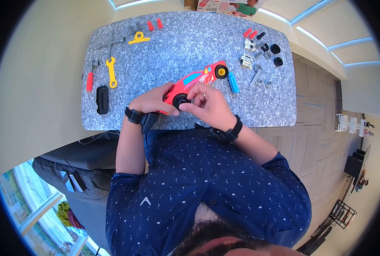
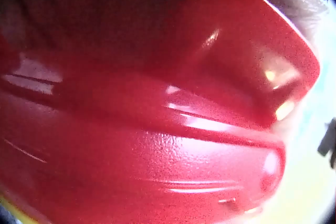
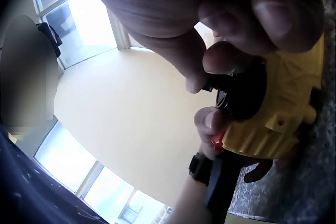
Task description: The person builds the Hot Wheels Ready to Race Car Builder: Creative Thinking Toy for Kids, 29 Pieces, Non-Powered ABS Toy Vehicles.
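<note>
A red toy car [image 1: 194,81] with a yellow underside [image 3: 286,113] is tilted near the table's front edge. My left hand [image 1: 150,99] grips its rear end, palm over the red body [image 2: 157,155], with the thumb near the black rear wheel [image 1: 179,101]. At that wheel, my right hand [image 1: 211,106] pinches a small dark part [image 3: 211,83] between thumb and fingers; the fingers hide most of it. The front wheel [image 1: 221,71] has a yellow hub. Just right of the car lies a blue handle-like piece [image 1: 233,83].
On the left lie a yellow wrench [image 1: 111,72], a grey cross-shaped tool [image 1: 112,42], a red-handled tool [image 1: 90,81] and a black tray-like piece [image 1: 102,100]. Farther back is a yellow bracket [image 1: 139,38]. Several loose wheels [image 1: 275,49] and small parts lie right.
</note>
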### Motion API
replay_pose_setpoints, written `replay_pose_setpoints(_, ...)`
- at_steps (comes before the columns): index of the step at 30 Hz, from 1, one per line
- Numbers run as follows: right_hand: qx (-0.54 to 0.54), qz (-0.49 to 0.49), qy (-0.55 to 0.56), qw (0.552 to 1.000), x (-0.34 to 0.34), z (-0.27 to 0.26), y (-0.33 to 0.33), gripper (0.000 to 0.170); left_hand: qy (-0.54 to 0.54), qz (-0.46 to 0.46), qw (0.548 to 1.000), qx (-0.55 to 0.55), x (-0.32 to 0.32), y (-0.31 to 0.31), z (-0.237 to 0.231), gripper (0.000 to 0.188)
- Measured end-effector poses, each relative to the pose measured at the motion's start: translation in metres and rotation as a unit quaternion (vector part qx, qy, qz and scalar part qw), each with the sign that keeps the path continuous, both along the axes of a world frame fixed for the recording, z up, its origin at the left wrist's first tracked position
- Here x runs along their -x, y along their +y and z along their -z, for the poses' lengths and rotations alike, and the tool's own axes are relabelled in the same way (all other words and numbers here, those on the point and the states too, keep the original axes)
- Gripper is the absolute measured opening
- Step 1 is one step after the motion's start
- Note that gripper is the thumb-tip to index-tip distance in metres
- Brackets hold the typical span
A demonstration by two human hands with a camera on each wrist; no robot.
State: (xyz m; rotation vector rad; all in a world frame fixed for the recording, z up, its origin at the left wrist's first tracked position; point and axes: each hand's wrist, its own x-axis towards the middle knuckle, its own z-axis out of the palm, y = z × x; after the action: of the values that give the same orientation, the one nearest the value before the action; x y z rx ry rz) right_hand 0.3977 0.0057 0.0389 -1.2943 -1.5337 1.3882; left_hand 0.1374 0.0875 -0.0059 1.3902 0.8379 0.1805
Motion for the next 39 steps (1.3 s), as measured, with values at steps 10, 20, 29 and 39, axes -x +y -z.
replay_pose_setpoints(10, -0.233, 0.203, -0.299, 0.903, -0.098, 0.029, 0.025, 0.040, 0.003, -0.006, 1.000, 0.005, 0.000, -0.004, 0.003, 0.107)
replay_pose_setpoints(20, -0.168, 0.232, -0.260, 0.922, -0.118, 0.027, 0.037, 0.028, 0.015, -0.077, 0.996, 0.051, 0.006, -0.015, -0.022, 0.108)
replay_pose_setpoints(29, -0.272, 0.010, 0.002, 0.962, -0.060, -0.069, -0.004, 0.036, 0.053, -0.121, 0.990, 0.047, 0.002, -0.027, -0.031, 0.100)
replay_pose_setpoints(39, -0.356, -0.132, -0.136, 0.915, -0.051, -0.111, -0.001, 0.029, 0.047, -0.141, 0.989, -0.006, -0.013, -0.036, -0.029, 0.102)
